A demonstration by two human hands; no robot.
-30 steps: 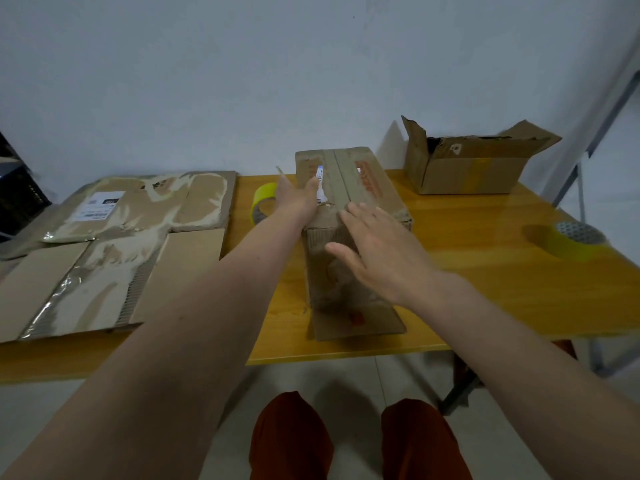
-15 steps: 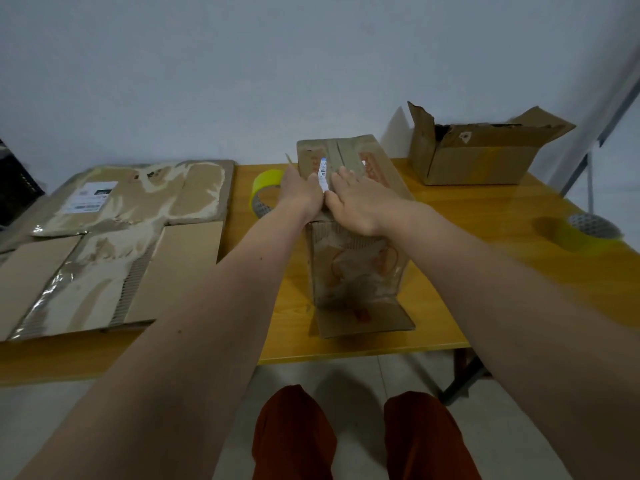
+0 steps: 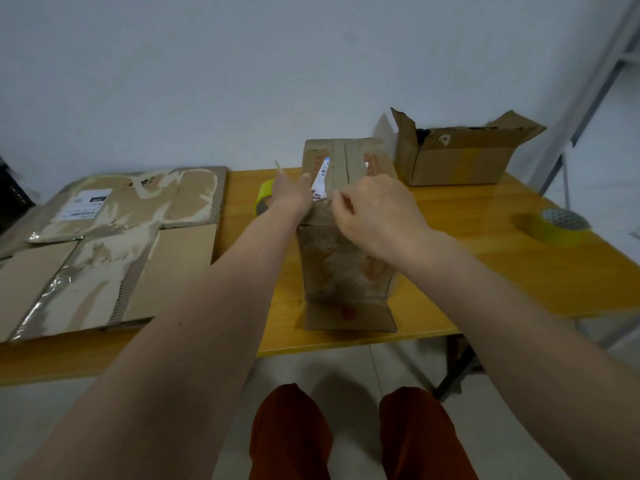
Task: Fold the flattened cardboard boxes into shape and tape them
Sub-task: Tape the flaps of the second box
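You are working on the tall, worn brown cardboard box (image 3: pixel 346 258), which is standing upright near the front edge of the yellow wooden table (image 3: pixel 485 258), directly ahead of you. Your left hand (image 3: pixel 290 197) is resting against the box's upper left edge with its fingers lying together; whether they are gripping is not clear. Your right hand (image 3: pixel 375 211) is sitting on top with its fingers curled, apparently pinching something at the centre seam beside the white label (image 3: pixel 321 180); the blur is hiding what.

Handling, as judged: the box is looking light and empty, stiff along its creases but softened and scuffed on its faces, so it is likely tipping easily and denting under pressure. You are best holding it at the top corners and along the flap edges, not the mid-panels.

Count: one upright box in hand; one open brown cardboard box (image 3: pixel 460 157) at the back right; two flattened brown cardboard sheets (image 3: pixel 104 244) lying at the left, overlapping; two rolls of yellow tape, one (image 3: pixel 265 200) just behind your left hand, one (image 3: pixel 554 226) at the far right.
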